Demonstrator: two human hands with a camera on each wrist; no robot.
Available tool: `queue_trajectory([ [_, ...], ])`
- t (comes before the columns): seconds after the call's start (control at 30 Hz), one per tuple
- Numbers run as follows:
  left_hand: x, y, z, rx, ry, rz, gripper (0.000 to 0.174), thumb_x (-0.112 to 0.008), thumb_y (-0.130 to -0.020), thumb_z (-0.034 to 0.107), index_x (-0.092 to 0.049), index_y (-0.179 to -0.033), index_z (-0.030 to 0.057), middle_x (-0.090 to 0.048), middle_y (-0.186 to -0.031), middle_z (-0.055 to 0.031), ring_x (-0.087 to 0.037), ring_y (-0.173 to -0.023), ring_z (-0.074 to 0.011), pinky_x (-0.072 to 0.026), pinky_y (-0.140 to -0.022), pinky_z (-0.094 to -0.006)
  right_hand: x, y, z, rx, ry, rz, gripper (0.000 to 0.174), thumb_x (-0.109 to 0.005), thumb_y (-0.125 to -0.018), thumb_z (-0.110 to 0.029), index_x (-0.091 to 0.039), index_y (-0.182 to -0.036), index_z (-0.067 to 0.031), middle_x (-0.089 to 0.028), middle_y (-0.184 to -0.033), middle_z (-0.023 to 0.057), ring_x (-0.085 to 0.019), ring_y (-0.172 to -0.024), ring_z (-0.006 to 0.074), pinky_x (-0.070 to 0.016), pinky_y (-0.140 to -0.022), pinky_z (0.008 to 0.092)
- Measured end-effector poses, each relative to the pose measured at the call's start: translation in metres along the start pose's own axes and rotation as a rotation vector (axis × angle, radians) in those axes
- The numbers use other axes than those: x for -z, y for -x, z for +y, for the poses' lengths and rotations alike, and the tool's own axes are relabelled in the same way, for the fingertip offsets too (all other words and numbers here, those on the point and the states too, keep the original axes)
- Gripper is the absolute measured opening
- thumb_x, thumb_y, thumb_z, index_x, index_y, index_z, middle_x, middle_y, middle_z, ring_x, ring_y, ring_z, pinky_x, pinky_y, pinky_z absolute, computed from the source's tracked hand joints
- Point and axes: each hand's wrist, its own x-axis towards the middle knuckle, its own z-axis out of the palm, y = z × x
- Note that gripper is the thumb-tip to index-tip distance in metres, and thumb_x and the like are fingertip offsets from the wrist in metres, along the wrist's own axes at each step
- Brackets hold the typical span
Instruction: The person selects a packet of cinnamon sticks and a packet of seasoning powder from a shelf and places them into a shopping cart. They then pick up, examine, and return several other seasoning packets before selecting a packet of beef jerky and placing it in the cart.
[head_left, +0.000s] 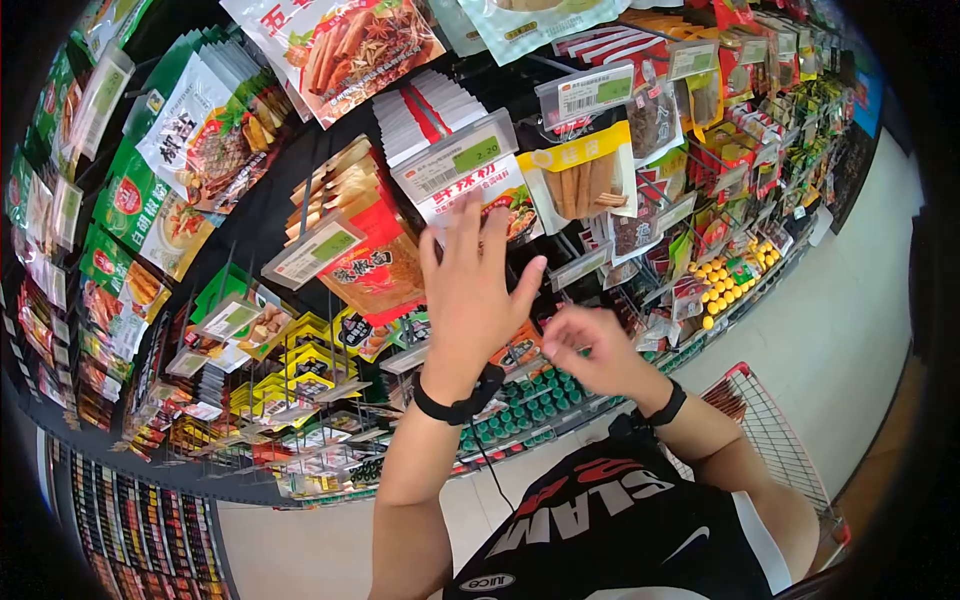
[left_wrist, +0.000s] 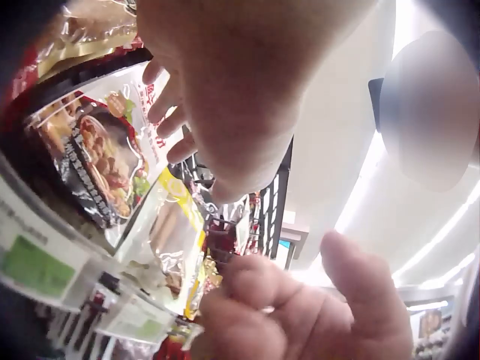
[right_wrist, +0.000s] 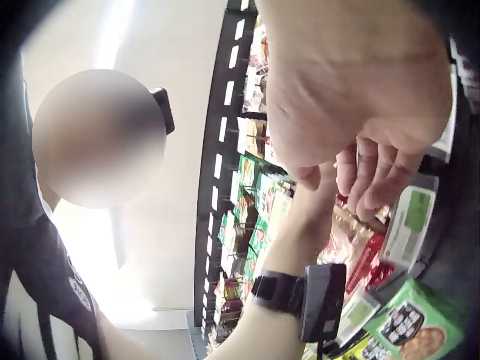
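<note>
In the head view my left hand [head_left: 472, 290] is spread, fingers straight, over the front of a white spice packet [head_left: 518, 208] hanging below a green-and-white price tag [head_left: 465, 160]. The left wrist view has that hand [left_wrist: 225, 97] at the top, its fingertips at the edge of the white packet [left_wrist: 101, 154]; firm contact is hard to tell. My right hand [head_left: 597, 350] hovers lower and to the right, fingers loosely bent and holding nothing. Its palm [right_wrist: 360, 97] shows bare in the right wrist view, near the left forearm.
Red chili powder packets [head_left: 375, 265] hang left of the hand, and a yellow-topped packet of bark sticks [head_left: 580, 175] hangs to its right. Metal hooks and price tags jut from the shelving. A wire shopping cart [head_left: 775, 440] stands at the lower right beside pale floor [head_left: 850, 280].
</note>
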Motion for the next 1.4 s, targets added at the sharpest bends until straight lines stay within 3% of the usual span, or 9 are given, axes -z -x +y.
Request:
queue_trajectory([
  [0.17, 0.015, 0.013, 0.021, -0.083, 0.321, 0.182, 0.033, -0.079, -0.074, 0.018, -0.068, -0.102, 0.0049, -0.067, -0.11, -0.012, -0.066, -0.097, -0.0325, -0.0507, -0.082, -0.0408, -0.057, 0.02, 0.006, -0.039, -0.176, -0.227, 0.074, -0.079, -0.088, -0.017, -0.038, -0.148, -0.0027, -0.057, -0.134, 0.0157, -0.058, -0.121, 0.0225, -0.0492, -0.102, 0.04],
  [0.3, 0.023, 0.035, 0.028, -0.078, 0.445, 0.304, 0.024, -0.078, -0.072, 0.012, -0.068, -0.093, 0.0039, -0.067, -0.094, -0.0115, -0.065, -0.083, -0.0317, -0.0518, -0.073, -0.0395, -0.104, 0.036, 0.018, -0.016, -0.505, -0.121, 0.063, -0.076, -0.091, -0.011, -0.043, -0.144, 0.0012, -0.058, -0.136, 0.0098, -0.056, -0.125, 0.0184, -0.0466, -0.105, 0.0385],
  [0.53, 0.063, 0.103, 0.02, 0.086, 0.979, 0.42, 0.014, -0.07, -0.082, 0.012, -0.067, -0.087, -0.0015, -0.065, -0.084, -0.0137, -0.062, -0.071, -0.0245, -0.0491, -0.065, -0.0338, -0.16, 0.084, 0.011, -0.238, -0.487, -0.146, 0.04, -0.073, -0.093, -0.008, -0.058, -0.129, 0.0009, -0.066, -0.11, 0.0025, -0.061, -0.097, 0.0083, -0.0542, -0.08, 0.0279],
  [0.6, 0.067, 0.125, 0.016, 0.154, 1.232, 0.574, 0.044, -0.051, -0.1, 0.041, -0.059, -0.082, 0.0017, -0.058, -0.078, -0.0082, -0.052, -0.063, -0.0178, -0.041, -0.057, -0.0307, -0.169, 0.096, 0.001, -0.307, -0.389, -0.214, 0.036, -0.073, -0.093, -0.011, -0.06, -0.125, -0.0002, -0.065, -0.109, 0.0043, -0.061, -0.097, 0.0097, -0.0542, -0.082, 0.0283],
  [0.8, 0.122, 0.183, -0.001, 0.242, 2.377, 0.923, 0.055, -0.05, -0.099, 0.059, -0.047, -0.078, 0.0077, -0.044, -0.072, -0.0048, -0.04, -0.059, -0.0157, -0.0311, -0.061, -0.0315, -0.214, 0.144, -0.022, -0.318, -0.178, -0.247, 0.037, -0.075, -0.092, -0.018, -0.06, -0.12, 0.0007, -0.068, -0.104, 0.0095, -0.065, -0.096, 0.0134, -0.0548, -0.084, 0.032],
  [0.93, 0.122, 0.218, 0.004, 0.234, 1.87, 1.014, 0.062, -0.05, -0.096, 0.064, -0.044, -0.078, 0.0049, -0.038, -0.071, -0.0036, -0.032, -0.06, -0.0152, -0.0278, -0.061, -0.0318, -0.225, 0.162, -0.062, -0.331, 0.064, -0.274, 0.036, -0.076, -0.09, -0.023, -0.062, -0.113, 0.0006, -0.072, -0.091, 0.0156, -0.072, -0.087, 0.0248, -0.0557, -0.079, 0.0361],
  [1.1, 0.087, 0.247, 0.027, 0.088, 0.69, 0.752, 0.069, -0.035, -0.102, 0.061, -0.055, -0.072, 0.0017, -0.047, -0.063, -0.0107, -0.045, -0.054, -0.0256, -0.033, -0.054, -0.0372, -0.228, 0.185, -0.066, -0.324, 0.178, -0.294, 0.033, -0.075, -0.09, -0.023, -0.063, -0.11, 0.001, -0.072, -0.094, 0.0169, -0.072, -0.082, 0.0299, -0.0559, -0.073, 0.0379],
  [1.2, 0.081, 0.26, 0.039, -0.037, 0.581, 0.547, 0.065, -0.036, -0.103, 0.053, -0.056, -0.069, 0.0013, -0.048, -0.061, -0.0137, -0.048, -0.053, -0.0301, -0.0343, -0.05, -0.0392, -0.231, 0.201, -0.044, -0.31, 0.104, -0.327, 0.035, -0.075, -0.091, -0.028, -0.064, -0.108, 0.0009, -0.071, -0.092, 0.0184, -0.071, -0.082, 0.0323, -0.0536, -0.072, 0.0404],
  [1.4, 0.099, 0.285, 0.075, 0.41, 2.005, 0.285, 0.07, -0.033, -0.102, 0.064, -0.047, -0.072, 0.0027, -0.039, -0.064, -0.0047, -0.035, -0.06, -0.0166, -0.0292, -0.059, -0.035, -0.237, 0.22, -0.024, -0.241, -0.078, -0.496, 0.04, -0.077, -0.09, -0.032, -0.066, -0.108, 0.0017, -0.073, -0.095, 0.0161, -0.07, -0.083, 0.0234, -0.0559, -0.076, 0.0351],
])
